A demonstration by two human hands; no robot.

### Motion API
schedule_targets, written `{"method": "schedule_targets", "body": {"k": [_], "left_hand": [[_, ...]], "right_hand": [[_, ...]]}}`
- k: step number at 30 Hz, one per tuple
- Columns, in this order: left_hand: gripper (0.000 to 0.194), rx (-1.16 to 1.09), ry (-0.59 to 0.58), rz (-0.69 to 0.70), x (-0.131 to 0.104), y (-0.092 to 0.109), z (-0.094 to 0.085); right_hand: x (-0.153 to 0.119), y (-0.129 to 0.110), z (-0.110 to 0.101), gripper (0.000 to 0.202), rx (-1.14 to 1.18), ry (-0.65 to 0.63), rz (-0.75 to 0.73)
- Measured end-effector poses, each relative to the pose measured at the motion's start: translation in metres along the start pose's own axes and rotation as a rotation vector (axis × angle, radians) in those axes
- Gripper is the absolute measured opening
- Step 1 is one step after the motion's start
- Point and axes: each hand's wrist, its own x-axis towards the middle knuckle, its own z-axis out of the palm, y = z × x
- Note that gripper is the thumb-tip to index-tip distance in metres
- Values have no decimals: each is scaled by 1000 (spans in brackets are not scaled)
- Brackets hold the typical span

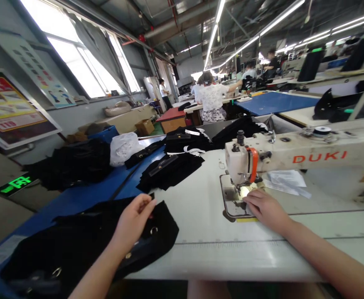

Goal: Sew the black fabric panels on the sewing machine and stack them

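My left hand (136, 216) is closed in a pinch at the upper edge of a black fabric piece (166, 228). That piece has metal rings and a dark strap-like strip, and it lies over other black pieces at the table's left front. Under the head of the white sewing machine (281, 151), my right hand (267, 209) rests with its fingers stretched out beside the needle plate (230, 194). Its fingertips are by the lit needle area, and I see nothing held there. An orange guard (253, 165) sits just above them.
More black pieces (172, 168) with white strips lie further back on the table. To the left are a dark fabric heap (79, 162) and a white plastic bag (124, 147). White paper slips (286, 182) lie behind the machine's needle. A co-worker (213, 97) sits ahead.
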Motion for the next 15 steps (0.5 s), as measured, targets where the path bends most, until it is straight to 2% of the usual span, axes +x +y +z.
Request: {"method": "schedule_targets", "body": {"k": [2,4,5,7,9,10,13,15], "left_hand": [[39,-111,-142,13,14,4,44],[39,-186,-237,36,22,9,82],[39,-224,-266,48,24,13,98],[38,-318,-308,64,25,21,120],[39,-423,-328,56,24,31,132],[39,-471,-324,40,23,35,136],[39,-564,-279,-22,20,43,138],[38,-571,-251,-12,18,42,138]], "right_hand": [[1,-12,-1,27,99,12,71],[2,-31,1,24,299,31,219],[3,-42,4,24,430,14,302],[7,-62,13,36,698,-47,458],[13,-76,23,48,894,-95,539],[16,-80,27,47,955,-119,571],[24,-82,36,26,1058,-184,675],[27,-79,38,13,1062,-178,763]]}}
